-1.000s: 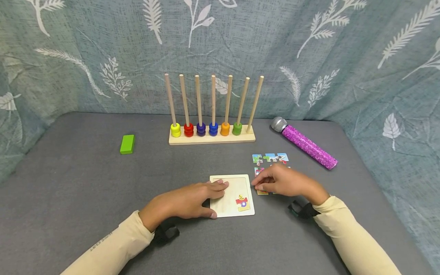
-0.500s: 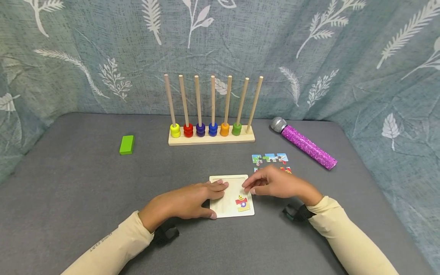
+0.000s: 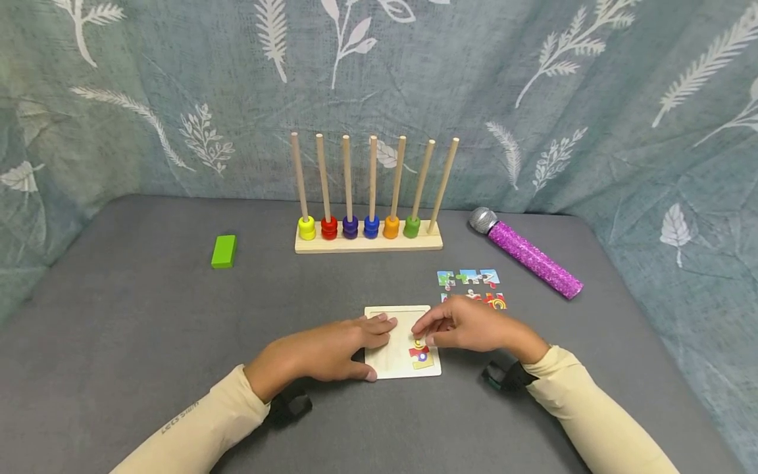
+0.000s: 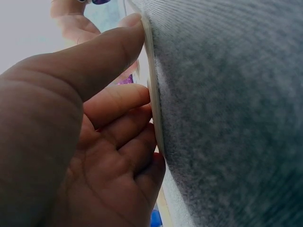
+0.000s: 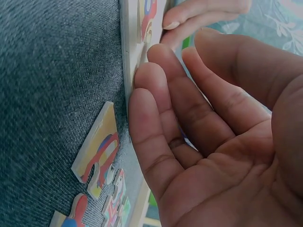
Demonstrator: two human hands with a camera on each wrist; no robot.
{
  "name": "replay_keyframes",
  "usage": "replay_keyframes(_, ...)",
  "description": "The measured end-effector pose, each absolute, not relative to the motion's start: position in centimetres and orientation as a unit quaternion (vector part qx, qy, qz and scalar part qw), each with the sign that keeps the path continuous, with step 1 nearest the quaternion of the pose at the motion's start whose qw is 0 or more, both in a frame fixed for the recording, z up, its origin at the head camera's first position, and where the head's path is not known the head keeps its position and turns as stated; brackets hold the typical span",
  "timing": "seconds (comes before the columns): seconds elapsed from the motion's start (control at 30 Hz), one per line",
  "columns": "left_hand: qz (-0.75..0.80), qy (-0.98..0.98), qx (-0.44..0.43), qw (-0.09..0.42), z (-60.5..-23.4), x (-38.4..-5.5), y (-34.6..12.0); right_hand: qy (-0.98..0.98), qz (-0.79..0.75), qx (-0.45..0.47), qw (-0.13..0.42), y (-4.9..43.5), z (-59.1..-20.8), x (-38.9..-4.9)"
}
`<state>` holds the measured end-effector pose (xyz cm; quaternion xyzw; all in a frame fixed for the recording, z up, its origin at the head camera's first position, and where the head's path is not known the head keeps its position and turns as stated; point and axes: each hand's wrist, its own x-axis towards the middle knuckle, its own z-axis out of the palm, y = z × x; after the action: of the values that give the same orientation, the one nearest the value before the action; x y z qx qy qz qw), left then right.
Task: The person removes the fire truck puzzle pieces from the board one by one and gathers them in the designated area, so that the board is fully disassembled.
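A shallow square wooden puzzle tray point(image 3: 395, 363) lies on the table in the head view. My left hand point(image 3: 322, 347) rests on its left side, fingers extended over the tray and the thumb at the near-left edge. My right hand point(image 3: 474, 322) is over the tray's right side, its thumb and fingers bent close together just beyond a printed puzzle piece point(image 3: 422, 359) in the near-right corner. In the right wrist view the fingertips point(image 5: 142, 94) are at the tray; whether they hold a piece cannot be told. Loose jigsaw pieces point(image 3: 470, 276) lie right of the tray, partly hidden by the right hand.
Behind the tray stands a wooden peg rack point(image 3: 370, 245) with coloured rings on upright pegs. A purple glittery microphone point(image 3: 535, 260) lies at the back right, and a green block point(image 3: 224, 251) at the left. A patterned curtain point(image 3: 237, 99) hangs along the back.
My right hand has moved left from the loose pieces to over the tray's right side. My left hand stays on the tray. The head view has shifted slightly.
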<state>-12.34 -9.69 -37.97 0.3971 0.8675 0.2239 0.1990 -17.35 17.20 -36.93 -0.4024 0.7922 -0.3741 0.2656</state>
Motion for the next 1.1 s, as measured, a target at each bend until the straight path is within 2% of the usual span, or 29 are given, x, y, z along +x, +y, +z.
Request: replay_keyframes(1.1, 0.218, 0.868, 0.401, 0.193, -37.92, -12.39, -9.66, 0.802, -0.383, -0.398, 0.227, 16.97, -37.32, -16.74)
